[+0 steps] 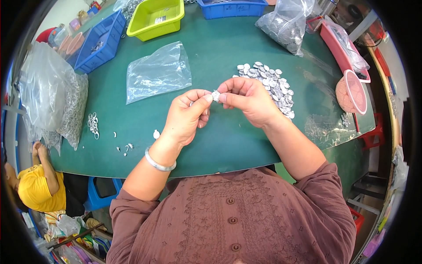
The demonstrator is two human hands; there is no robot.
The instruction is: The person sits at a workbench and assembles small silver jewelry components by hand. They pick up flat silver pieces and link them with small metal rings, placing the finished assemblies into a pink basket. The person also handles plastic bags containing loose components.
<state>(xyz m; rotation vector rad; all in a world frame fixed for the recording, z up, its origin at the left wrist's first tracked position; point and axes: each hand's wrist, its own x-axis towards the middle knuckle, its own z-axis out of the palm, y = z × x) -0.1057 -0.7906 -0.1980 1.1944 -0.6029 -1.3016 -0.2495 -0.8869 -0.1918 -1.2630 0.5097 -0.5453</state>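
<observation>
The left hand [183, 113] pinches a small silver disc [216, 95] between thumb and forefinger, and the right hand [251, 100] pinches at its right edge. The disc is above the near middle of the green table [220, 147]. To the right lies a pile of similar discs [276, 90]; farther left, a clear bag [159, 74] lies flat; a few rings [93, 125] sit at the left.

We note a green table [220, 48], brightly lit. White wall [63, 16] beyond its far left corner. Blue plastic stool [93, 198] below the near edge, toward the left corner; red plastic stool [376, 133] off the right edge.
</observation>
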